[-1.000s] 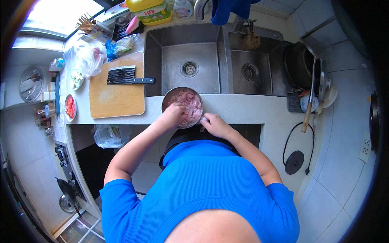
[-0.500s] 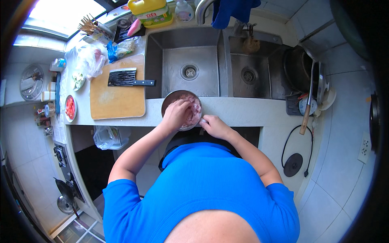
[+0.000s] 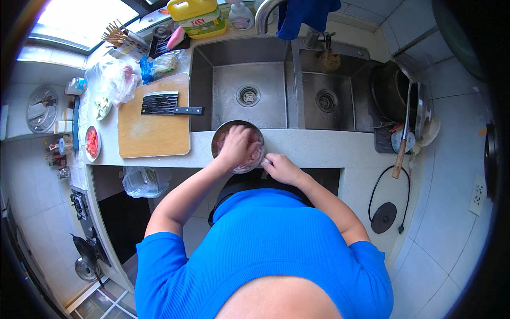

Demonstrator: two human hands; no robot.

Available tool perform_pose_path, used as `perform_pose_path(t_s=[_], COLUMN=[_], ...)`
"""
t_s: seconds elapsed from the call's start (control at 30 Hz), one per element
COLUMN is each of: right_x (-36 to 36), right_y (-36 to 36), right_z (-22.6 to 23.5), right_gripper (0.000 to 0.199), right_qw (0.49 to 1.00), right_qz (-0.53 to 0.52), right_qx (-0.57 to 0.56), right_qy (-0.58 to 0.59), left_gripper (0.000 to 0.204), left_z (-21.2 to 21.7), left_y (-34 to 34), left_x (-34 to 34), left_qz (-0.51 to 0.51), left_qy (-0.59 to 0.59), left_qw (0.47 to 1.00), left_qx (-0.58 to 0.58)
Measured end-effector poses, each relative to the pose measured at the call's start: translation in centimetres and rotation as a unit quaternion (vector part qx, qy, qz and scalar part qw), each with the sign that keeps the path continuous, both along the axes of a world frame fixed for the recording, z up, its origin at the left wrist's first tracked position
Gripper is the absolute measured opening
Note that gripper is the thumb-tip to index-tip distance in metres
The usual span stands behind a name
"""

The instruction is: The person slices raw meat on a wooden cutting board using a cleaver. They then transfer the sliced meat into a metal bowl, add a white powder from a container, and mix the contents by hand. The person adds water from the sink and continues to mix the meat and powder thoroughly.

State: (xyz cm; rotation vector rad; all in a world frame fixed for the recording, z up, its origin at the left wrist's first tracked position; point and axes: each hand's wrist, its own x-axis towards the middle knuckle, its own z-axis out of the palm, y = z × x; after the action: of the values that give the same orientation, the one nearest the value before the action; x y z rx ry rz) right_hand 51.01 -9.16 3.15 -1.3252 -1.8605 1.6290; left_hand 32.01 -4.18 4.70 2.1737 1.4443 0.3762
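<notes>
Steel bowl (image 3: 223,139) under left hand (image 3: 239,146), yellow bottle (image 3: 197,16) behind sink (image 3: 241,80)

bowl (image 3: 223,135) contents mostly hidden by left hand (image 3: 239,146)

Our left hand (image 3: 239,146) is forward, fingers curled and pointing down, wrist bent, forearm running back to a bent elbow. Our right hand (image 3: 280,167) sits just beside it, lower, fingers loosely closed, forearm angled inward.
</notes>
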Motion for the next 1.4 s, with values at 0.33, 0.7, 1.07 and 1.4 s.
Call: perform_pose_path(t_s=[0.33,0.7,1.07,1.4], right_x=[0.0,0.0,-0.1,-0.2], right_y=[0.1,-0.1,-0.2,-0.2], right_z=[0.1,-0.1,-0.4,-0.3], right_gripper=[0.025,0.025,0.026,0.025], right_qw=[1.0,1.0,1.0,1.0], right_qz=[-0.001,0.0,-0.001,-0.001], right_qx=[-0.012,-0.013,-0.01,-0.016], right_qy=[-0.016,-0.014,-0.008,0.001], left_gripper=[0.038,0.036,0.059,0.044], left_z=[1.9,-0.6,0.5,2.8], left_y=[0.9,0.4,0.6,1.5], left_x=[-4.0,-2.5,-2.6,-3.3], left_qz=[-0.25,0.038,-0.194,0.005], left_qy=[0.086,-0.023,0.032,-0.017], left_qw=[0.963,0.996,0.978,0.993], left_qx=[-0.043,-0.076,-0.066,-0.117])
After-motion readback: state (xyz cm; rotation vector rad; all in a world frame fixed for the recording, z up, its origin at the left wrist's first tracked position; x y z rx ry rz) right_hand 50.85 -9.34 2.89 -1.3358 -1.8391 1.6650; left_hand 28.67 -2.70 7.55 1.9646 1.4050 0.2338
